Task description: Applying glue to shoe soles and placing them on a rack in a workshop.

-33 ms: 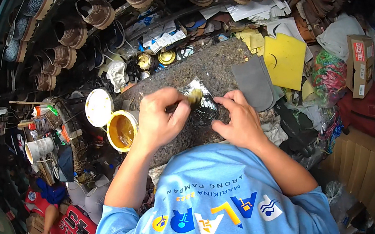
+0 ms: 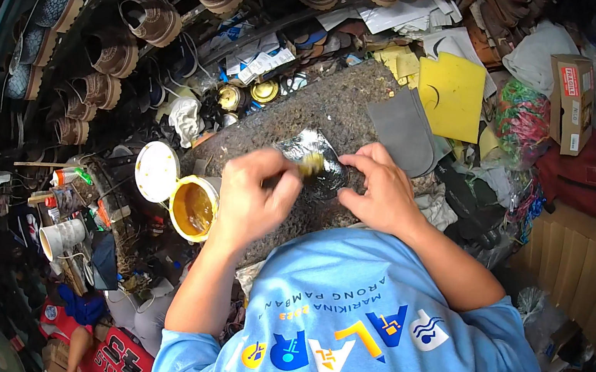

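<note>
My left hand (image 2: 255, 188) is closed round the handle of a brush (image 2: 312, 163), which the fingers mostly hide. The yellowish bristles rest on a black piece of sheet material (image 2: 313, 142), its surface wet and shiny. Beside its right edge, my right hand (image 2: 383, 192) has thumb and forefinger apart, their tips at the piece, seemingly steadying it. Under both lies a rough, crusted grey work board (image 2: 285, 118). Just left of my left wrist stands an open yellow-rimmed tub (image 2: 194, 209) of amber glue-like liquid, its white lid (image 2: 157, 172) flipped back.
Grey sheet pieces (image 2: 404, 129) and a yellow sheet (image 2: 450, 96) lie at the board's far right. Small open tins (image 2: 265, 90) stand along its far left edge. Brown shoes (image 2: 152, 17) line racks beyond. A person in red (image 2: 118, 360) is at the lower left.
The brush head has moved slightly nearer and to the right across the black piece, with my left hand shifting a little. My right hand stays in place.
</note>
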`<act>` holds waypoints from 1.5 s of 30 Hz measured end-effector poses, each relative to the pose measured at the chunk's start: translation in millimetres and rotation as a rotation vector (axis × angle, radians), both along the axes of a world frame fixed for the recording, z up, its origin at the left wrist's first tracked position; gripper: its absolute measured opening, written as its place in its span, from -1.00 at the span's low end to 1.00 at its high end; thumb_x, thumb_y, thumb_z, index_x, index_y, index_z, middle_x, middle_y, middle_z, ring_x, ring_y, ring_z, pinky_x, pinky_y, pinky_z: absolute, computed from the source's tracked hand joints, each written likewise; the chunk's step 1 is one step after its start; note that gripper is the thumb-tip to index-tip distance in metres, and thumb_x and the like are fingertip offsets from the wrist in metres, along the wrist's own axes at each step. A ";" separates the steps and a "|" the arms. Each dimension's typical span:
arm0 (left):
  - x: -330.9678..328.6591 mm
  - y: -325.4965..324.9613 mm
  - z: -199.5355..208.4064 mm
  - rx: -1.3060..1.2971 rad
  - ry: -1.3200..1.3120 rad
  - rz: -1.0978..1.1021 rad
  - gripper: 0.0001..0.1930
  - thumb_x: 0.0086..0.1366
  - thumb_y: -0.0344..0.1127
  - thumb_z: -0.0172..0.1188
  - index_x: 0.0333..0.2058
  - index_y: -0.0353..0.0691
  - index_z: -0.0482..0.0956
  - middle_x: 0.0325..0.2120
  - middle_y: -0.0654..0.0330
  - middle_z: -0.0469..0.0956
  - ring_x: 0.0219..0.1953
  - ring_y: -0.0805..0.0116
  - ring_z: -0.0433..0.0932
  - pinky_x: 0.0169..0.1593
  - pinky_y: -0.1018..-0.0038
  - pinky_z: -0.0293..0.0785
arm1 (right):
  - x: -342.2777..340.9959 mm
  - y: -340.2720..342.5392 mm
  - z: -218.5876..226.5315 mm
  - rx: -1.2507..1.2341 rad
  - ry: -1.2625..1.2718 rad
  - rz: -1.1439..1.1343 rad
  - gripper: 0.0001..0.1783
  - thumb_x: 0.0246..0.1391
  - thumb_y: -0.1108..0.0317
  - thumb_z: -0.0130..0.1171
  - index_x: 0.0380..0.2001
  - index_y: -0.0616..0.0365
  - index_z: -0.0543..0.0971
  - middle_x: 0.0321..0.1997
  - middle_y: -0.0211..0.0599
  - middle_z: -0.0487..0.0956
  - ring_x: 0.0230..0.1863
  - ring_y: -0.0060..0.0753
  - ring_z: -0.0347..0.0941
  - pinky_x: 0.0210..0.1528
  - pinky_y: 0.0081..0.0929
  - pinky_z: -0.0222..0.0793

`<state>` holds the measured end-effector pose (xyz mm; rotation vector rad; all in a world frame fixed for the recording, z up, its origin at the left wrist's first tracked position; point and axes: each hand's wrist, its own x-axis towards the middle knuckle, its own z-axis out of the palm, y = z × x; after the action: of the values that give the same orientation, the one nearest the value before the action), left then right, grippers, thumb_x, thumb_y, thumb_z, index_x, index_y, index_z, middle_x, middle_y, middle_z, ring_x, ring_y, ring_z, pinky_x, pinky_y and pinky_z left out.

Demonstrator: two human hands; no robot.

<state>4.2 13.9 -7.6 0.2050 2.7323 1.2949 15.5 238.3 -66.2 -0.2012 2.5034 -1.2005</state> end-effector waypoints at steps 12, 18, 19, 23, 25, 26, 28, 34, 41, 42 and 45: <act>83.9 -50.5 41.3 0.270 0.063 0.495 -0.89 0.08 -0.56 0.19 -0.43 -0.48 0.65 -0.61 0.21 0.53 -0.55 0.49 0.43 -0.41 0.55 0.28 | -10.1 -1.0 -5.3 0.016 -0.038 0.006 -0.79 -0.01 0.25 0.46 -0.44 0.17 0.72 -0.38 -0.33 0.57 -0.46 -0.42 0.50 -0.36 -0.40 0.41; 98.7 -55.5 28.5 0.377 0.130 0.536 -0.88 0.07 -0.54 0.21 -0.41 -0.47 0.66 -0.58 0.19 0.53 -0.54 0.47 0.43 -0.39 0.53 0.29 | -29.5 -13.5 -17.7 -0.438 -0.329 -0.020 -0.81 0.15 0.30 0.37 -0.40 0.22 0.69 -0.27 -0.35 0.60 -0.32 -0.42 0.59 -0.20 -0.42 0.57; 97.9 -56.6 27.0 0.390 0.190 0.514 -0.87 0.16 -0.49 0.21 -0.37 -0.47 0.64 -0.56 0.26 0.48 -0.57 0.57 0.34 -0.45 0.59 0.18 | -34.0 -13.9 -17.3 -0.727 -0.504 -0.082 -0.85 0.21 0.35 0.32 -0.32 0.23 0.68 -0.24 -0.37 0.60 -0.27 -0.40 0.61 -0.13 -0.39 0.63; 91.0 -53.1 28.6 0.381 0.433 0.474 -0.83 0.24 -0.40 0.27 -0.39 -0.45 0.62 -0.55 0.34 0.36 -0.60 0.64 0.20 -0.50 0.65 0.03 | -53.4 -2.5 -8.9 -1.415 -0.823 -0.230 -0.88 0.29 0.49 0.16 -0.12 0.19 0.57 -0.21 -0.36 0.63 -0.18 -0.34 0.64 0.04 -0.07 0.67; 97.5 -53.0 33.2 0.374 0.458 0.523 -0.83 0.23 -0.44 0.25 -0.49 -0.41 0.54 -0.59 0.33 0.37 -0.60 0.62 0.24 -0.54 0.62 0.04 | -62.0 -1.6 -0.9 -1.659 -0.799 -0.170 -0.96 0.25 0.49 0.16 -0.27 0.09 0.54 -0.25 -0.41 0.61 -0.10 -0.30 0.64 0.02 0.12 0.64; 104.2 -61.3 30.5 0.358 0.459 0.505 -0.83 0.22 -0.45 0.23 -0.52 -0.39 0.51 -0.58 0.32 0.39 -0.61 0.62 0.25 -0.56 0.60 0.04 | -70.3 -6.4 4.1 -1.753 -0.806 -0.132 -0.90 0.21 0.41 0.17 -0.21 0.07 0.58 -0.17 -0.35 0.65 -0.04 -0.25 0.63 0.10 0.14 0.59; 101.8 -57.9 23.7 0.398 0.394 0.548 -0.87 0.22 -0.45 0.22 -0.46 -0.41 0.57 -0.56 0.29 0.45 -0.55 0.61 0.31 -0.47 0.63 0.12 | -91.2 6.5 22.4 -1.836 -0.608 -0.066 -0.51 0.17 0.26 0.11 0.13 0.26 0.52 0.16 -0.06 0.62 0.14 -0.07 0.58 0.34 0.15 0.40; 98.2 -48.6 46.3 0.491 0.250 0.493 -0.85 0.28 -0.55 0.16 -0.27 -0.43 0.70 -0.48 0.24 0.62 -0.48 0.55 0.48 -0.38 0.62 0.34 | -175.8 71.1 174.5 -2.065 0.017 0.156 -0.33 0.21 0.18 0.08 0.24 0.51 0.36 0.35 0.27 0.40 0.36 0.22 0.37 0.40 0.34 0.29; 91.8 -52.4 29.6 0.427 0.331 0.482 -0.86 0.28 -0.55 0.19 -0.26 -0.43 0.70 -0.48 0.25 0.63 -0.47 0.56 0.50 -0.37 0.63 0.36 | -318.0 92.1 341.3 -2.018 0.499 -0.081 -0.50 0.14 0.27 0.13 -0.03 0.56 0.42 0.01 0.19 0.56 0.10 0.13 0.52 0.32 0.17 0.44; 91.3 -51.7 29.5 0.392 0.331 0.487 -0.87 0.28 -0.55 0.20 -0.26 -0.43 0.71 -0.48 0.25 0.63 -0.47 0.56 0.50 -0.37 0.64 0.37 | -333.8 93.7 357.9 -1.998 0.544 -0.084 -0.50 0.14 0.28 0.11 -0.03 0.57 0.40 0.01 0.17 0.51 0.11 0.12 0.49 0.32 0.18 0.44; 94.6 -50.7 35.0 0.391 0.319 0.521 -0.88 0.29 -0.53 0.22 -0.25 -0.42 0.71 -0.47 0.23 0.66 -0.46 0.55 0.55 -0.34 0.64 0.42 | -375.4 87.8 388.3 -1.997 0.534 -0.091 -0.54 0.16 0.29 0.09 -0.05 0.54 0.39 0.02 0.15 0.48 0.10 0.13 0.48 0.32 0.19 0.44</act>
<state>98.8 -36.8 27.4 -0.3239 2.8657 2.0959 -359.9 326.1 322.2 -0.8711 0.5061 -3.3565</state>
